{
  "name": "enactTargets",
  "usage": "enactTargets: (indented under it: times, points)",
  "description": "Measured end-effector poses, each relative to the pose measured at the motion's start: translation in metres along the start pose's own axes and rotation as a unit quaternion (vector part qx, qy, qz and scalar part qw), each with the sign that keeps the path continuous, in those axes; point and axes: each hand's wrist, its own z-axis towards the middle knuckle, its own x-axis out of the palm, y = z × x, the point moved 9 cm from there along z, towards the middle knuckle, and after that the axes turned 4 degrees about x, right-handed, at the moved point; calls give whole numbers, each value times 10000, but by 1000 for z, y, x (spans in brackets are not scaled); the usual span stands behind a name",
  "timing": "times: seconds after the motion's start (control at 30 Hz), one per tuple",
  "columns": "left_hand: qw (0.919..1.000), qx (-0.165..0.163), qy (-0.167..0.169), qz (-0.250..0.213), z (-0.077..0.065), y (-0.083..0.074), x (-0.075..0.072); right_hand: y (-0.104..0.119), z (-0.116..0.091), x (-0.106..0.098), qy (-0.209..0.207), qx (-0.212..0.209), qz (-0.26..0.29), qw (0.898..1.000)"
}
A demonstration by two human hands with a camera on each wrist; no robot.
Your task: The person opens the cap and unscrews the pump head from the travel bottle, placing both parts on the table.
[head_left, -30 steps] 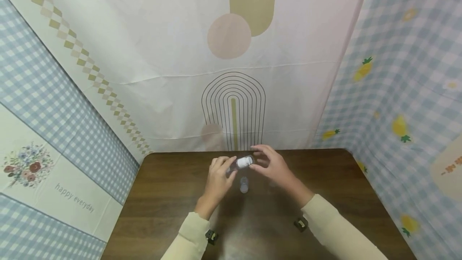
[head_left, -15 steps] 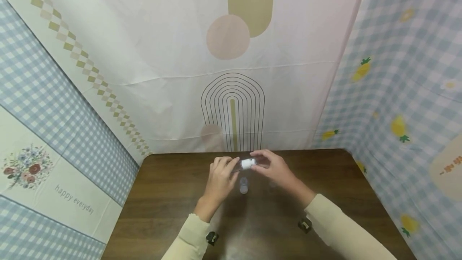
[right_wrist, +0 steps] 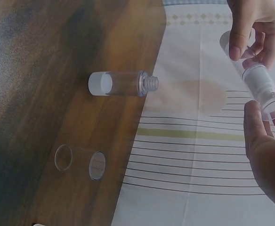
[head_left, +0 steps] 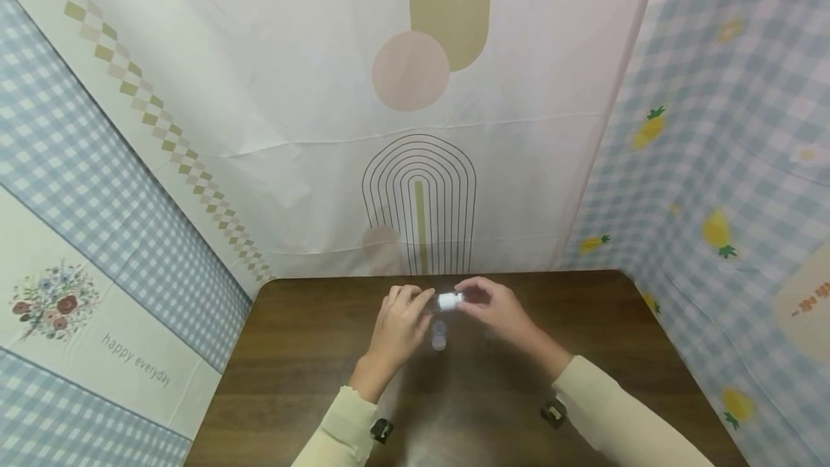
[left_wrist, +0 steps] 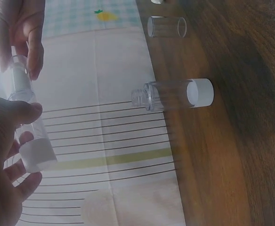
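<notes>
Near the desk's (head_left: 279, 359) far edge, the clear pump bottle (head_left: 449, 300) spans crosswise—left hand (head_left: 398, 323) grasping its body, right hand (head_left: 499, 310) pinching its pump end.

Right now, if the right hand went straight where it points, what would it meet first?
Beyond the bottle that the right hand pinches, probably the left hand, which grips the other end; depth is unclear.
</notes>
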Motion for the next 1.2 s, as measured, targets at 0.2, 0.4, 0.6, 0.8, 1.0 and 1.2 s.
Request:
enactTargets:
  times: [0.2,0.4,0.6,0.8,1.0,1.2]
  points:
    - [10000,-13,90,12,0,-1,0,-5,-3,-3,28,65,169,9998]
    - [9998,-61,199,27,0,-1,2,1,-9,-7,25,94,284,9995]
    - [9999,19,148,59,0,-3,1,-4,-10,-9,20,143,212,9997]
    - [9999,63,67,66,0,-3,1,-4,-10,-12,5,83,172,9998]
    - [10000,-3,45,19,-2,-1,0,-5,-12,-16,-11,80,263,9996]
    - [10000,18,-69,32,-4,2,-2,-10,-15,-23,-48,208,353,9991]
